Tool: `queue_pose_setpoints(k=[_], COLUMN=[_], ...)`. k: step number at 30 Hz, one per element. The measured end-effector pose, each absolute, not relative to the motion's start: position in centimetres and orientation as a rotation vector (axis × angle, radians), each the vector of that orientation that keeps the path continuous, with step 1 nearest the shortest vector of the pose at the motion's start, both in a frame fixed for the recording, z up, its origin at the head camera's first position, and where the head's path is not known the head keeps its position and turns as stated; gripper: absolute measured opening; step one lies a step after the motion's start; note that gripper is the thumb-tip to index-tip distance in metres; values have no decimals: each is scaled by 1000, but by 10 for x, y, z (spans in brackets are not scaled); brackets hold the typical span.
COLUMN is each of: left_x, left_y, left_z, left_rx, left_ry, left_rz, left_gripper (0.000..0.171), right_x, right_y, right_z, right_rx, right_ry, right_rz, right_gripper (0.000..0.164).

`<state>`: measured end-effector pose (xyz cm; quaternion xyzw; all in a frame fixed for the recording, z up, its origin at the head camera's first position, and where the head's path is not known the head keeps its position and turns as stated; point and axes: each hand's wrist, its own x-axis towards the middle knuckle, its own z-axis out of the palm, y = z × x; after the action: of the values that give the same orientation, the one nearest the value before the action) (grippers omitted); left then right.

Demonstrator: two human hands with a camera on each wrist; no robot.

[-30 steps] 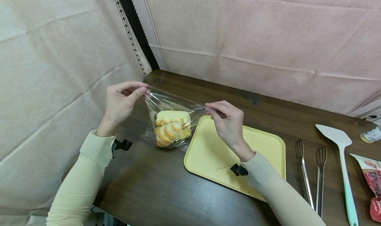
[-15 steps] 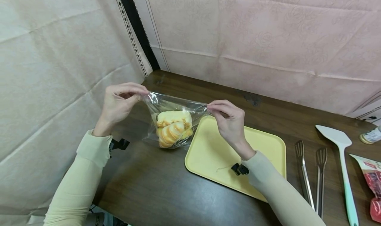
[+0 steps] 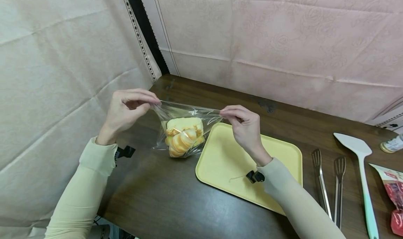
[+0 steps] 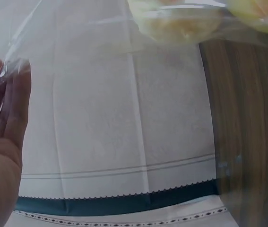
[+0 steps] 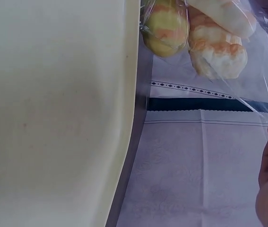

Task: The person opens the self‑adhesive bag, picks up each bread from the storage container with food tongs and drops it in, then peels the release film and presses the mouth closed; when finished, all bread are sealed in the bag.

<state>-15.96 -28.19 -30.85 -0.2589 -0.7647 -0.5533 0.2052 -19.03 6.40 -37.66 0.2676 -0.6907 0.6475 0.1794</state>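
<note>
A clear plastic bag (image 3: 176, 107) holds several pieces of bread on the left part of the table. Inside it are a pale, block-shaped bread (image 3: 184, 124) and a striped roll (image 3: 181, 143), with another yellow piece partly hidden behind the roll. My left hand (image 3: 122, 110) pinches the left corner of the bag's mouth, fingers over the film and thumb below. The opposite corner is pinched between the thumb and fingertips of my right hand (image 3: 248, 129). Between the hands the mouth edge is stretched wide. In the right wrist view, bread (image 5: 216, 49) shows through the film.
A yellow tray (image 3: 217, 172) lies just right of the bag, under my right forearm. Farther right are two metal forks (image 3: 321, 183) (image 3: 338, 186), a white spatula with a mint handle (image 3: 365, 183), a red packet (image 3: 395, 190) and a small jar (image 3: 391, 144). Curtains hang behind the table.
My left hand has lowered slightly and its thumb has drawn back from the fingertips. My right hand has shifted a little right. The bag's mouth edge is lower, and the bread has moved slightly right.
</note>
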Motion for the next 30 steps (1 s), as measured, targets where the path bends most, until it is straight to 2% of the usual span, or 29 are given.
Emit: queue_pose_setpoints(k=[5,12,18,25,30], left_x=[-157,-155,-152,-150,-149], left_y=[-271,-261,-263,-259,-253], left_z=[-309,-312,-311,-310,-308], left_rx=[-633,-507,-490,-537,-545], left_ry=[-2033,-1967,-2010,-1992,-2042], left_rz=[-1634,-1648,-1678,-1691,-1582], left_gripper=[14,15,14,19,26], right_x=[-189,-188,-189,-191,-191], right_y=[66,66,64,57,46], right_z=[-376,-374,-372,-361,-351], right_rx=[743,741,688,740,856], right_ry=[-1965,-1957,-2020,-2277,-2405], right_rz=[1845,1879,1871,1821,1579], right_gripper=[20,6,12,43,36])
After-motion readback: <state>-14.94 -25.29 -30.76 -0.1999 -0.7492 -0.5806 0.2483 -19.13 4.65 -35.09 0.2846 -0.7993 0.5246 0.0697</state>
